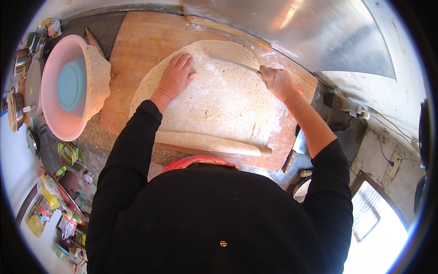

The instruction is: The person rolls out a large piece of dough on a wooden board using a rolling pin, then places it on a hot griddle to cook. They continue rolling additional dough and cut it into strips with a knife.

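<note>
A large, thin sheet of speckled dough point(208, 99) lies on a floured wooden board point(143, 37). Along its near edge the dough is rolled around a rolling pin point(266, 151), whose right end sticks out. My left hand point(176, 75) rests on the upper left of the sheet, fingers slightly apart, by the far end of a long thin blade point(232, 62). Closed around the right end of this knife, my right hand point(278, 82) hides most of its handle. The blade lies slanting across the far part of the dough. An orange-red tip point(299, 89) shows beside my right wrist.
At the left stands a pink basin point(51, 89) with a light blue bowl point(70, 82) inside and a dough sheet point(97, 82) draped over its rim. A wooden stick point(229, 30) lies along the board's far edge, before a metal panel point(308, 37). A wooden-handled knife point(290, 161) lies at right.
</note>
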